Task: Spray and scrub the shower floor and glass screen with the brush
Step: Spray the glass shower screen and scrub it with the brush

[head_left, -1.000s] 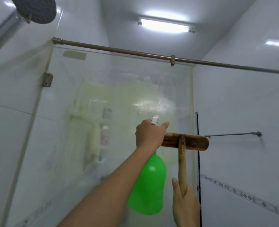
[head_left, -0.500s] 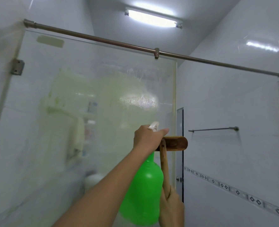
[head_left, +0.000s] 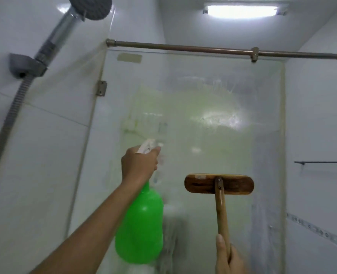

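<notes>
The left hand (head_left: 139, 165) grips the white trigger head of a green spray bottle (head_left: 141, 228), held upright with its nozzle aimed at the glass screen (head_left: 213, 119). The right hand (head_left: 228, 258) holds the wooden handle of a brush (head_left: 219, 186), whose flat wooden head lies level against or just before the glass; contact is hard to judge. The glass looks wet and streaked. A shower head (head_left: 90, 6) hangs at upper left, a metal rail (head_left: 203, 49) runs along the screen's top edge, and a ceiling light (head_left: 240, 10) glows above.
</notes>
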